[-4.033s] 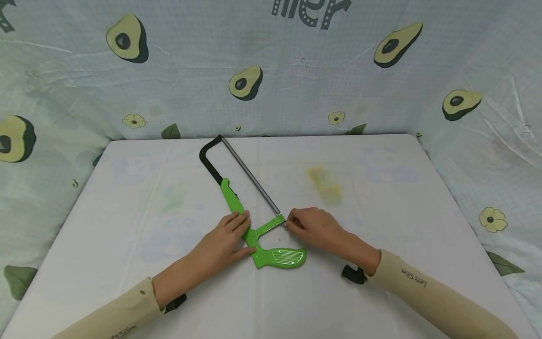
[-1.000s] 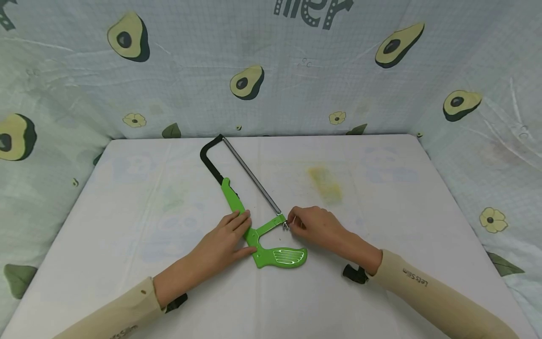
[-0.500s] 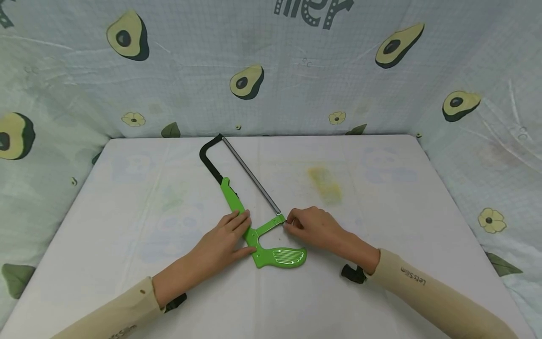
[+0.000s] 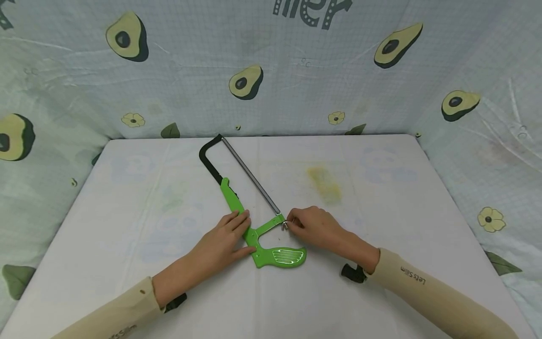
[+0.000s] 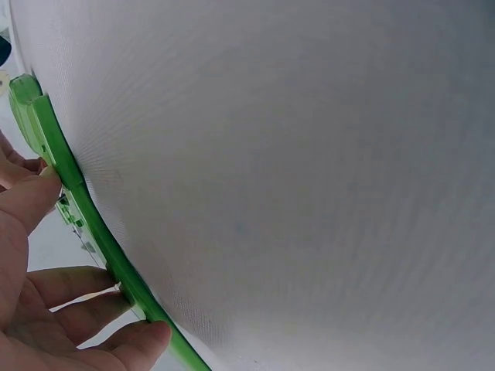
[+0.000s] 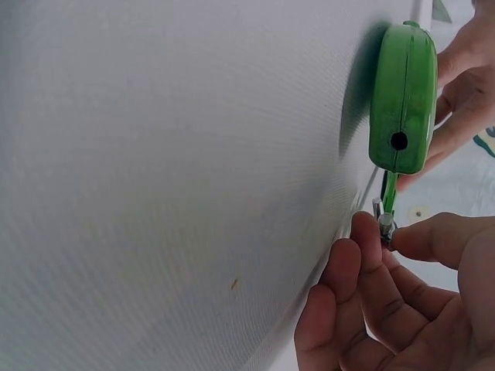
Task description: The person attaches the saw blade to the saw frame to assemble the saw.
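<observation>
A hacksaw with a green handle [image 4: 281,257], a black bowed front frame [image 4: 206,157] and a straight grey blade section [image 4: 251,176] lies flat on the white table. My left hand [image 4: 224,238] rests across its green spine, fingertips and thumb pressing on the upper side; the left wrist view shows these fingers [image 5: 73,286] along the green edge [image 5: 100,232]. At the lower end of the blade, my right hand [image 4: 317,226] pinches a small metal wing nut [image 4: 284,226] between thumb and forefinger. In the right wrist view the wing nut [image 6: 386,222] sits just beyond the handle's butt [image 6: 402,100].
The white cloth-covered table [image 4: 381,188] carries a yellow stain [image 4: 325,184] right of the saw. A curtain [image 4: 186,70] printed with avocados hangs behind and along both sides. Beige sleeves [image 4: 423,287] cover the forearms, with black wrist cameras [image 4: 354,273] below them.
The right thumb and forefinger have shifted slightly back and forth at the wing nut, whose wings show again after being covered half a second ago. The saw and left hand have stayed put.
</observation>
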Motion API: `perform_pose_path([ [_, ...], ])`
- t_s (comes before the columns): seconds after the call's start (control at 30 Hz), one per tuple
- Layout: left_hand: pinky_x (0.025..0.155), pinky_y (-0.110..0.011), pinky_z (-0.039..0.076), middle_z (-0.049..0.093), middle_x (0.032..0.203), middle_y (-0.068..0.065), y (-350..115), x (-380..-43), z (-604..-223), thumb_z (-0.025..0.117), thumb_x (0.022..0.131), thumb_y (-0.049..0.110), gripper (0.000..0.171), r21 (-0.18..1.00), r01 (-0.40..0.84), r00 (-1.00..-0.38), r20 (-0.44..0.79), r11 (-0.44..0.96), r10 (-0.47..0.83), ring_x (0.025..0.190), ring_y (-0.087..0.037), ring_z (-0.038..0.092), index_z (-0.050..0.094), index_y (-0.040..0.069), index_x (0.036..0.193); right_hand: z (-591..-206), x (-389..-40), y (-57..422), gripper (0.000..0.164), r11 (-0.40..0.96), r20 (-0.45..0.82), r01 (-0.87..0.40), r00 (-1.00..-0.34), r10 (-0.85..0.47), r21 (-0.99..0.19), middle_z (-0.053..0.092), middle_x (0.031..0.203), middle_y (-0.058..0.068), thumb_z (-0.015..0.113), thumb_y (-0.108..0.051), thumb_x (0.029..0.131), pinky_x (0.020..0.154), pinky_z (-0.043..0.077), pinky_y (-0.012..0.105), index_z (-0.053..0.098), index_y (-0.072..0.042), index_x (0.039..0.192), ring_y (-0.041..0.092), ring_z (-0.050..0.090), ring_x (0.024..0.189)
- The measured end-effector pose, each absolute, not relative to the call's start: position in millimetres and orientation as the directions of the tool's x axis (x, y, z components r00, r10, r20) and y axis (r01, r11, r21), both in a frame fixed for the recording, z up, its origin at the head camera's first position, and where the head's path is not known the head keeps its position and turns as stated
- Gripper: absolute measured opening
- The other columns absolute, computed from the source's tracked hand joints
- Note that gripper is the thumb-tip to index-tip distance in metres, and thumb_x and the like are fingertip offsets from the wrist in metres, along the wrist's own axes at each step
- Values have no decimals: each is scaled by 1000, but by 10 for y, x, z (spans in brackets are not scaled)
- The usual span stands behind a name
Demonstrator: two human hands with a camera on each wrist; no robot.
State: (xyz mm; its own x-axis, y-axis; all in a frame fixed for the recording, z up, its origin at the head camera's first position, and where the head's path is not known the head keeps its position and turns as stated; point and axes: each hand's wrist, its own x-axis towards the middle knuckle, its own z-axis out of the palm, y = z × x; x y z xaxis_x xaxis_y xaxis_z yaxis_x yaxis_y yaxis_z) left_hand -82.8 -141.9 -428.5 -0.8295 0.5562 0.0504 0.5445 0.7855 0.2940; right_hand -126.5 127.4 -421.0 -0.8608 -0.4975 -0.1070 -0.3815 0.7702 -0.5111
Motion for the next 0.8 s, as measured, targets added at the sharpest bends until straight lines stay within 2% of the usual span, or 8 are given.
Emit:
perform_pose_path([
  [0.23, 107, -48, 48, 48, 152, -22, -1418, -828, -4289, 77, 90, 40, 73, 297, 547, -828, 52, 783, 558, 141, -43, 43, 56, -8, 140, -4196, -1276, 1291, 11, 783, -111, -368, -870, -480, -502, 71, 81, -6, 66, -18, 97, 56, 49, 23, 72, -12, 104, 3, 57, 64],
  [0.47, 107, -48, 48, 47, 152, -22, -1416, -823, -4291, 77, 91, 40, 73, 289, 549, -826, 49, 784, 561, 141, -44, 43, 55, -9, 140, -4204, -1291, 1337, 5, 776, -77, -395, -868, -491, -491, 70, 81, -5, 65, -13, 99, 53, 47, 23, 69, -14, 102, 4, 56, 62],
  [0.8, 106, -47, 49, 49, 151, -23, -1410, -825, -4293, 77, 90, 41, 73, 271, 561, -821, 61, 782, 567, 139, -44, 44, 56, -9, 139, -4182, -1255, 1336, 6, 760, -95, -392, -856, -507, -518, 65, 76, -11, 68, -19, 94, 55, 47, 22, 71, -15, 98, 2, 54, 62],
])
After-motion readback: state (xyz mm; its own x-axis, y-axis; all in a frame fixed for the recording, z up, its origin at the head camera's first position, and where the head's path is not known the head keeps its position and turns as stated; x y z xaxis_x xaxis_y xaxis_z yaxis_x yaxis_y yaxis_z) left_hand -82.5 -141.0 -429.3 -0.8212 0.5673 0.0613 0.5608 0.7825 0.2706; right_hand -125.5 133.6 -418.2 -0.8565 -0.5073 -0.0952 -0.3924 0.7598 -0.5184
